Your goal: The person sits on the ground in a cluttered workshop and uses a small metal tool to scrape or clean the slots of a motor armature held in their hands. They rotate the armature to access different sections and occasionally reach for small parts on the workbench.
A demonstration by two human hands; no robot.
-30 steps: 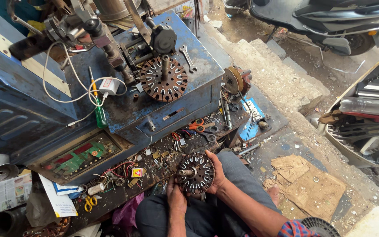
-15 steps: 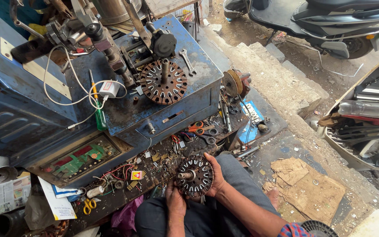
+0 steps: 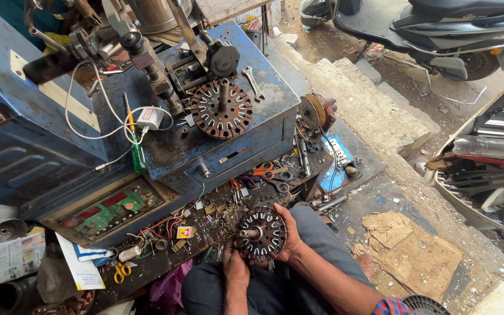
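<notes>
Both hands hold a round slotted motor stator core (image 3: 261,233) with a short central shaft, just above my lap. My left hand (image 3: 235,267) grips its lower left edge from below. My right hand (image 3: 287,233) wraps the right rim, fingers curled around it. A second, rust-coloured stator (image 3: 221,109) sits mounted on a shaft on top of the blue metal winding machine (image 3: 246,146), well beyond both hands.
A cluttered low bench (image 3: 164,256) holds wires, a green circuit board (image 3: 112,210), orange-handled scissors (image 3: 263,171) and yellow-handled scissors (image 3: 121,272). A wrench (image 3: 253,81) lies on the machine top. Concrete steps, cardboard (image 3: 409,251) and a parked scooter (image 3: 438,35) lie to the right.
The stator stays in both hands with hardly any shift; the view has tilted slightly.
</notes>
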